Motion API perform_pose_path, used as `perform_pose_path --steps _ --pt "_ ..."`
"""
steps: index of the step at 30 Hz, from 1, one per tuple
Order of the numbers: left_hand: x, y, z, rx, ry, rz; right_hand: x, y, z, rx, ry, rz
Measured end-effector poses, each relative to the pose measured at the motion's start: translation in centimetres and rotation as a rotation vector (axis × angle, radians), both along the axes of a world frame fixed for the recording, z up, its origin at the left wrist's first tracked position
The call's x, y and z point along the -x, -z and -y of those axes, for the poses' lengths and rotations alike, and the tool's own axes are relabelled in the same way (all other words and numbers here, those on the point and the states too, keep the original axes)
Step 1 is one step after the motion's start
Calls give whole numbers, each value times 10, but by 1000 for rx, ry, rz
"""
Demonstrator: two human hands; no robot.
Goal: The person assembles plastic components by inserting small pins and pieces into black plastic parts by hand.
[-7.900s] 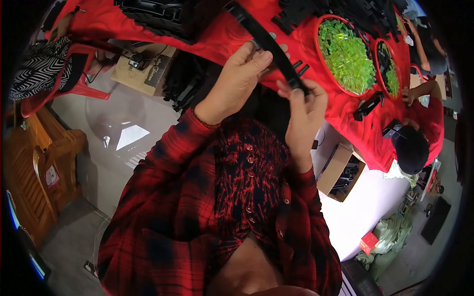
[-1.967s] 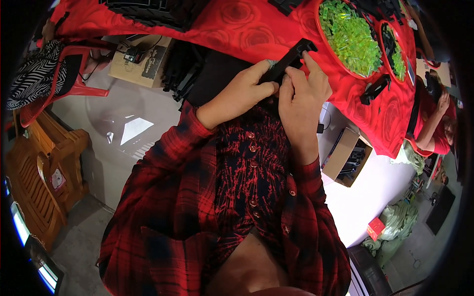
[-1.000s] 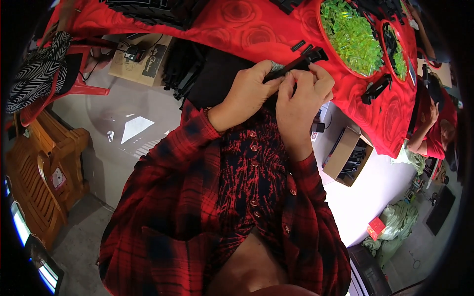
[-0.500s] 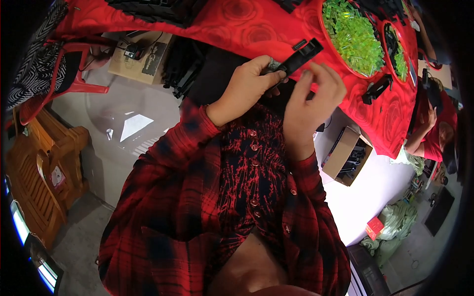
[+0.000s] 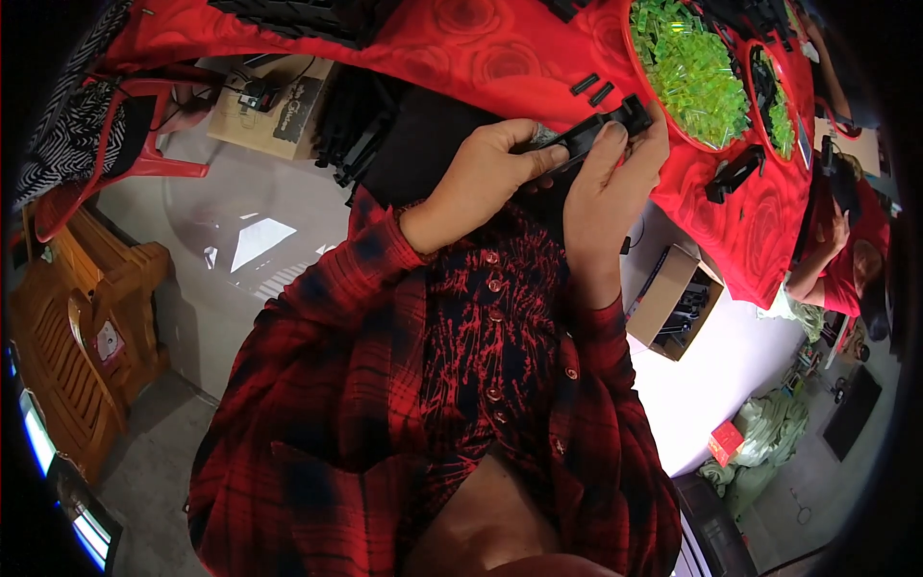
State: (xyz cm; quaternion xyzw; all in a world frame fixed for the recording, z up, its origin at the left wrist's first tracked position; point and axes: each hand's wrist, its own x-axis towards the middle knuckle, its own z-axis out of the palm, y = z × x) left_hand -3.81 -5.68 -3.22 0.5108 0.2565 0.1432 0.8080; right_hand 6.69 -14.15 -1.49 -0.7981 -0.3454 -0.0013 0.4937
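Note:
My left hand (image 5: 486,178) is closed on the near end of a long, narrow black plastic part (image 5: 581,140), its thumb pressed along the top. At the far end of the same part, my right hand (image 5: 615,183) has closed in, thumb on the upper face and fingers wrapped behind. The fingertips hide some of that end, and whether a smaller piece sits under them cannot be made out. Just beyond the part, two short black strips (image 5: 600,93) lie side by side on the red tablecloth (image 5: 500,60).
Right of my hands, a round red tray holds many clear green pieces (image 5: 692,82); a smaller tray (image 5: 788,144) adjoins it. A black part (image 5: 735,175) lies at the cloth's edge. A cardboard box (image 5: 663,288) stands below. Another person (image 5: 856,245) sits at far right.
My right hand has come in from the right and closed on the far end of the black part. The part has dropped slightly, and both short strips now show fully.

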Motion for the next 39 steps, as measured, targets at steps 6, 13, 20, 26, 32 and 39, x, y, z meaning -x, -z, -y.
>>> perform_pose_path --steps 6,13,20,26,32,39 --pt "1 -3 2 112 -35 88 7 -3 0 -25 -31 182" --pt "4 0 -5 59 -17 96 18 -8 4 -28 -44 144" --pt "-4 8 -8 178 94 31 3 9 8 -22 5 65" --pt "-4 2 -8 172 89 62 -6 9 9 -47 -32 36" --pt "-6 -4 -12 182 37 55 1 1 6 -122 -44 -27" --pt "-17 -1 -13 171 41 40 0 -7 5 -220 -31 -123"
